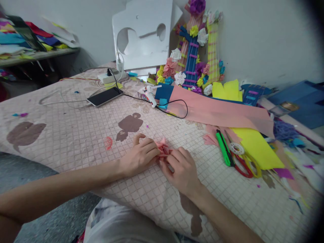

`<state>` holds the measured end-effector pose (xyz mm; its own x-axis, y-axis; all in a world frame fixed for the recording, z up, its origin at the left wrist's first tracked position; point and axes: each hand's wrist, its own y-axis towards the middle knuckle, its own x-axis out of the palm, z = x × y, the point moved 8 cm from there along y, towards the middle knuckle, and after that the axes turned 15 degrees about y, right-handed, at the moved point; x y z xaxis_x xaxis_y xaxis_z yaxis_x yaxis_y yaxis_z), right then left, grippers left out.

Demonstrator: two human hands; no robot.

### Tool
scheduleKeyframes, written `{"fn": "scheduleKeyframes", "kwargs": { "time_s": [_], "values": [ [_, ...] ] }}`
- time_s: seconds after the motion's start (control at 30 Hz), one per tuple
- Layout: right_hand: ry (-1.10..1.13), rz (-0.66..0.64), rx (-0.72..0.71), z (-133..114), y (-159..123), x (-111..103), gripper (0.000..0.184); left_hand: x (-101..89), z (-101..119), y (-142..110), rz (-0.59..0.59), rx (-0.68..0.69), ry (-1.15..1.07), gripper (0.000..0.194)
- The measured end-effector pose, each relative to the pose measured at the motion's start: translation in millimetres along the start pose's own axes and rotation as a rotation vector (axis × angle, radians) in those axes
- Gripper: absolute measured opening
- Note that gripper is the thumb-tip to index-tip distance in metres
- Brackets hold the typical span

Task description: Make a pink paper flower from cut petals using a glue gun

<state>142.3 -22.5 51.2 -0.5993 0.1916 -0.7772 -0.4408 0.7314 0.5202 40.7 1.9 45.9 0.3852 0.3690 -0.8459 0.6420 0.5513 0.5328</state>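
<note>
A small pink paper flower (163, 148) with pointed folds sits between my two hands, just above the patterned tablecloth (83, 141). My left hand (141, 153) pinches its left side, fingers bent over the petals. On the other side, my right hand (181, 168) grips the lower right edge between thumb and fingers. The fingertips cover part of the flower, so its underside is hidden. To the right of my right hand lie a green box cutter (224, 148) and scissors (244, 165) with red and yellow handles.
A white glue gun (149, 95) with a black cord lies beyond my hands. Behind it are a long pink sheet (217, 108) and yellow paper (260, 148). A phone (105, 97) and a power strip (112, 77) lie back left. Paper guitars (192, 60) lean against the wall.
</note>
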Motion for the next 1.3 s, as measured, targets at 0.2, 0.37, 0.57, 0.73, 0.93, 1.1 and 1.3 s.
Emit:
{"fn": "scheduleKeyframes", "kwargs": {
  "time_s": [0.2,0.37,0.57,0.73,0.93,1.1,1.3],
  "values": [
    [-0.036,0.023,0.025,-1,-3,8,0.019,-1.3,2,1,0.018,0.006,0.031,0.013],
    [-0.022,0.013,0.056,1,-3,8,0.019,-2.9,4,1,0.024,0.036,0.055,0.013],
    [-0.073,0.039,0.108,4,-3,6,0.020,-3.3,6,-1,0.041,0.057,0.087,0.011],
    [-0.041,0.049,0.111,2,-3,8,0.018,-2.6,8,-2,0.039,0.067,0.106,0.011],
    [-0.068,0.030,0.026,-4,-5,10,0.017,-3.5,9,-1,0.020,0.067,0.126,0.014],
    [-0.067,-0.030,-0.044,-9,-12,18,0.015,-7.2,7,0,0.047,0.029,0.117,0.014],
    [0.022,-0.040,-0.056,-10,-12,12,0.014,-7.1,4,-1,0.064,0.013,0.096,0.013]
  ]
}}
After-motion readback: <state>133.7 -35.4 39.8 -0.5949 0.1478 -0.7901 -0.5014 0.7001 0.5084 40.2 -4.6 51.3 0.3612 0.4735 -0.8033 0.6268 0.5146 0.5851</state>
